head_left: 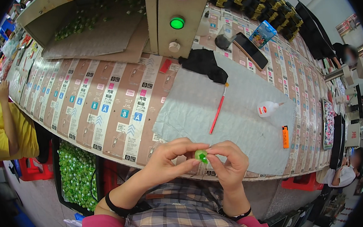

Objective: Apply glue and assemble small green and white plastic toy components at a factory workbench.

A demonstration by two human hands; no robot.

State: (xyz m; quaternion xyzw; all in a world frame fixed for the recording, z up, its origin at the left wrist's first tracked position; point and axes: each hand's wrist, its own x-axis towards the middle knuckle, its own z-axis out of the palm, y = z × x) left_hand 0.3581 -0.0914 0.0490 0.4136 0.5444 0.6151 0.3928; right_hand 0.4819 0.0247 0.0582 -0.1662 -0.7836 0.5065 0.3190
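Observation:
Between the fingertips of both hands is a small round green piece [201, 156], pale on top with a darker green part below; its kind is too small to tell. My left hand [173, 157] pinches it from the left with thumb and forefinger. From the other side, my right hand [229, 161] grips it the same way. Both hands are over the table's near edge. Beyond them, on a grey sheet [240, 104], lie a thin red-handled brush [218, 110], a white squeeze bottle [268, 108] with a pointed tip, and an orange box-shaped thing [285, 137].
A black cloth [203, 64], smartphone [250, 51] and glass jar [223, 41] lie farther back. At the far left stands a machine with red and green buttons [177, 22]. A black crate [59, 183] of green pieces sits left below the table. A person in yellow [8, 131] is at left.

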